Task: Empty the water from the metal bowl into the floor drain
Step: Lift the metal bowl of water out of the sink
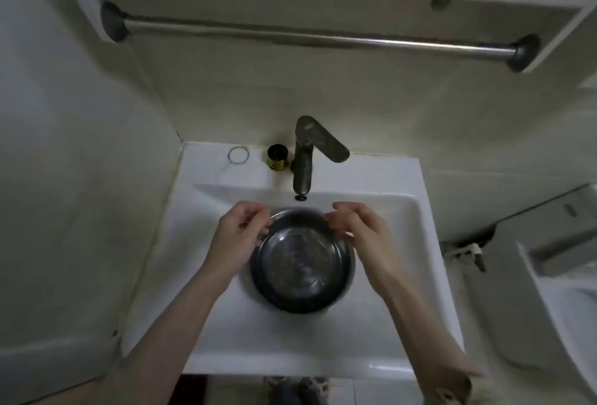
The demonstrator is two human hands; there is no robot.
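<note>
Metal bowl point(302, 262): seated in white sink point(403, 243) under faucet point(303, 159), water inside.
Left hand point(237, 236): fingers point(256, 211) curled at rim; grip cannot be told.
Right hand point(361, 233): same at opposite rim; level two-sided lift judged intended.

We take the metal bowl point(302, 262) for stainless steel, smooth and mirror-glossy inside, with clear water glinting in it. The sink point(416, 259) around it is white, smooth and glossy, like glazed ceramic. At 12 o'clock from the bowl, the faucet point(303, 159) is dark metal with a dull, brushed look. At 11 o'clock a small cap point(277, 156) is black with a shiny gold band. Farther toward 12 o'clock, the towel bar point(323, 39) is polished metal.
</note>
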